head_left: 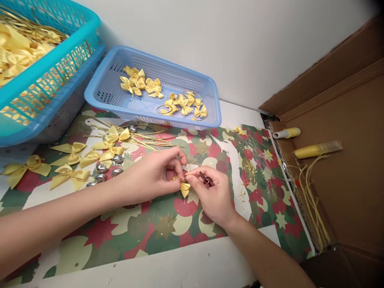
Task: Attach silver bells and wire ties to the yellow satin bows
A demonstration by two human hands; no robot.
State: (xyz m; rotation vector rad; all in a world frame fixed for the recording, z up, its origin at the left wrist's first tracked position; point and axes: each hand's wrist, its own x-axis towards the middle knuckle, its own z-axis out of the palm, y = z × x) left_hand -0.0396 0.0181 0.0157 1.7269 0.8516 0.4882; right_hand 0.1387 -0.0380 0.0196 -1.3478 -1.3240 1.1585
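My left hand [159, 174] pinches a small yellow bow [185, 189] at the middle of the table, thumb and fingers closed at its top. Against it, my right hand [214, 194] is closed too, its thumb and forefinger at a thin gold strand [189, 167] by the bow. A small dark brown tool or clip [206, 179] rests within the curled fingers of my right hand. Left of my hands lie loose yellow bows [69, 176], several shiny silver beads [101, 168] and a bundle of gold cords [141, 138]. Fingertips hide part of the held bow.
A blue basket [216, 100] with finished-looking bows stands behind my hands. At the upper left, a teal basket [90, 24] holds many bows and cords. Cardboard [345, 120] bounds the right side, with two yellow tubes [315, 149] and hanging yellow strands [312, 200].
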